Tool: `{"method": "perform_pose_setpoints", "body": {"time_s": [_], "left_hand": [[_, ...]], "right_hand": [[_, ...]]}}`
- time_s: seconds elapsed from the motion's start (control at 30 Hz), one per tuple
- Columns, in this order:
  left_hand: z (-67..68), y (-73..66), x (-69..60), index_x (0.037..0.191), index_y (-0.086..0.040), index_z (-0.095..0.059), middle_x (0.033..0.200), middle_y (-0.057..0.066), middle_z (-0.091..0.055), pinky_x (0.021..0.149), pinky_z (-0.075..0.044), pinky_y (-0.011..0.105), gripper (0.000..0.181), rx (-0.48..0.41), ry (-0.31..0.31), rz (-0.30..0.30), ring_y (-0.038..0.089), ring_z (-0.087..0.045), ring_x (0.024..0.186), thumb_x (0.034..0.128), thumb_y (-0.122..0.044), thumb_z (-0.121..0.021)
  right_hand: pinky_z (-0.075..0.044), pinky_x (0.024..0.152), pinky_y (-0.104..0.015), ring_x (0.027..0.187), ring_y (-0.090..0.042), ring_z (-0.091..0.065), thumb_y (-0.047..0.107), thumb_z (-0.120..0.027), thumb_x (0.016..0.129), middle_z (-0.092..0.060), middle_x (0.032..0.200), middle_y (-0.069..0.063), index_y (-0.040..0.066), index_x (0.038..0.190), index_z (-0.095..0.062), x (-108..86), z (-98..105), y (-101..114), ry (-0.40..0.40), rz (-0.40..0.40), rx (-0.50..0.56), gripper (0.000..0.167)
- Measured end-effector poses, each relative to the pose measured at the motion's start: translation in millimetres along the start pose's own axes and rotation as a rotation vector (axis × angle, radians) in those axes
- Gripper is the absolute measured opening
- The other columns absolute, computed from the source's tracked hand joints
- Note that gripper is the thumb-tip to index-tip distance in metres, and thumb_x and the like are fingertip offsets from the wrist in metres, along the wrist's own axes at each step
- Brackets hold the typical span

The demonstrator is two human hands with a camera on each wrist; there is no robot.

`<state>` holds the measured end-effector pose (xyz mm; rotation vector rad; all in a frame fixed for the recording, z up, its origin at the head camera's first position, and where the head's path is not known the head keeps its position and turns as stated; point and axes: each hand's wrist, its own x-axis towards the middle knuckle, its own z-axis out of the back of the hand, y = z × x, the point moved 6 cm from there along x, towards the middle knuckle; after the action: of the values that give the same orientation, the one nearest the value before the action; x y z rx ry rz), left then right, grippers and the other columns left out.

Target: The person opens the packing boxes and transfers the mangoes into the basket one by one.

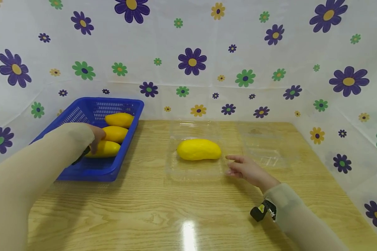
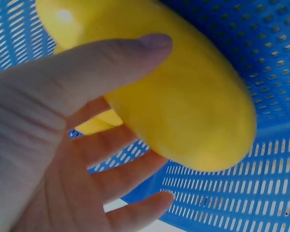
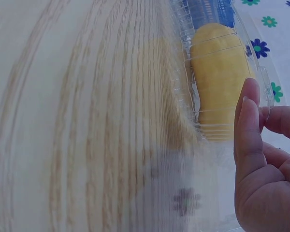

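Note:
A yellow mango (image 2: 183,96) lies inside the blue basket (image 1: 108,173), and my left hand (image 1: 97,136) grips it. In the left wrist view the thumb presses over its top, while the fingers reach beneath one side. Two more mangoes, a middle one (image 1: 115,134) and a far one (image 1: 120,120), lie behind it. On the table stands a clear plastic container (image 1: 194,174) with its lid raised at the back, and one mango (image 1: 198,149) lies across it. My right hand (image 1: 246,170) is at the container's right rim, fingers loosely bent; whether they touch the rim is unclear.
A second clear plastic container (image 1: 264,153) stands to the right, behind my right hand. The wooden table (image 1: 138,212) ends at a flower-printed white cloth (image 1: 163,42) at the back and right side. The basket's raised walls surround my left hand.

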<state>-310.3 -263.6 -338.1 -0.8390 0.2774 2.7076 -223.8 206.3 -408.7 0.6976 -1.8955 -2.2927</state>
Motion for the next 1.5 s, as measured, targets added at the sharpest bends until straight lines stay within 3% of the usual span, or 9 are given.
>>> {"method": "perform_pose_setpoints", "body": {"time_s": [0.17, 0.3, 0.47, 0.73, 0.83, 1.07, 1.23, 1.5], "left_hand": [[3.1, -1.6, 2.8, 0.101, 0.000, -0.056, 0.084, 0.008, -0.056, 0.076, -0.048, 0.048, 0.045, 0.017, -0.060, 0.000, 0.027, -0.051, 0.079, 0.0674, -0.012, -0.083], [4.0, -3.9, 2.2, 0.106, 0.002, -0.054, 0.088, 0.013, -0.057, 0.079, -0.047, 0.051, 0.052, 0.017, -0.091, 0.028, 0.031, -0.052, 0.083, 0.0664, -0.014, -0.084], [1.9, -10.5, -1.1, 0.116, 0.009, -0.050, 0.095, 0.017, -0.058, 0.082, -0.046, 0.052, 0.063, -0.049, -0.075, 0.014, 0.035, -0.053, 0.090, 0.0679, -0.015, -0.084], [-1.4, -11.4, -10.2, 0.130, 0.008, -0.042, 0.117, 0.032, -0.051, 0.092, -0.039, 0.060, 0.074, -0.116, -0.051, 0.068, 0.048, -0.047, 0.108, 0.0703, -0.011, -0.081], [2.9, -9.7, -15.9, 0.131, 0.010, -0.041, 0.125, 0.035, -0.046, 0.093, -0.037, 0.061, 0.073, -0.130, -0.073, 0.057, 0.051, -0.042, 0.114, 0.0728, -0.011, -0.080], [22.9, -2.1, -35.2, 0.131, 0.010, -0.041, 0.128, 0.035, -0.044, 0.093, -0.035, 0.063, 0.069, -0.147, -0.194, 0.026, 0.051, -0.042, 0.115, 0.0796, -0.021, -0.074], [25.1, -4.3, -48.9, 0.130, 0.010, -0.042, 0.128, 0.035, -0.044, 0.094, -0.034, 0.063, 0.068, -0.150, -0.211, 0.025, 0.051, -0.041, 0.116, 0.0809, -0.026, -0.072], [23.1, -0.6, -58.8, 0.131, 0.009, -0.043, 0.129, 0.035, -0.043, 0.094, -0.032, 0.064, 0.070, -0.156, -0.220, 0.051, 0.052, -0.040, 0.117, 0.0822, -0.034, -0.070]], "right_hand": [[-0.053, 0.076, -0.026, 0.077, -0.012, -0.061, 0.008, -0.043, 0.098, -0.055, 0.086, -0.008, -0.009, 0.141, -0.029, 1.0, -0.5, 1.6, 0.000, -0.002, 0.002, 0.048], [-0.053, 0.077, -0.026, 0.077, -0.013, -0.062, 0.009, -0.043, 0.098, -0.056, 0.086, -0.008, -0.009, 0.141, -0.029, 2.2, -0.9, 3.0, 0.001, 0.004, -0.001, 0.048], [-0.053, 0.077, -0.026, 0.076, -0.012, -0.061, 0.008, -0.043, 0.098, -0.055, 0.086, -0.008, -0.010, 0.140, -0.029, 1.5, -1.1, 1.3, 0.006, 0.008, 0.005, 0.048], [-0.053, 0.075, -0.024, 0.075, -0.011, -0.061, 0.009, -0.045, 0.098, -0.058, 0.086, -0.009, -0.011, 0.140, -0.026, -1.2, -1.2, -1.0, 0.026, 0.006, 0.010, 0.050], [-0.053, 0.074, -0.024, 0.075, -0.011, -0.061, 0.010, -0.045, 0.098, -0.059, 0.089, -0.011, -0.011, 0.140, -0.026, -0.6, -1.6, 0.6, 0.027, 0.009, 0.009, 0.051], [-0.053, 0.076, -0.026, 0.076, -0.012, -0.062, 0.009, -0.045, 0.098, -0.059, 0.092, -0.013, -0.011, 0.140, -0.026, 0.6, -3.2, 4.6, 0.017, 0.020, 0.004, 0.050], [-0.053, 0.076, -0.025, 0.076, -0.010, -0.062, 0.008, -0.044, 0.098, -0.058, 0.091, -0.012, -0.012, 0.141, -0.025, 0.8, -3.4, 3.9, 0.021, 0.029, 0.014, 0.051], [-0.053, 0.074, -0.023, 0.075, -0.010, -0.061, 0.007, -0.044, 0.098, -0.058, 0.091, -0.012, -0.013, 0.140, -0.025, 0.4, -4.6, 4.3, 0.025, 0.041, 0.013, 0.051]]}}
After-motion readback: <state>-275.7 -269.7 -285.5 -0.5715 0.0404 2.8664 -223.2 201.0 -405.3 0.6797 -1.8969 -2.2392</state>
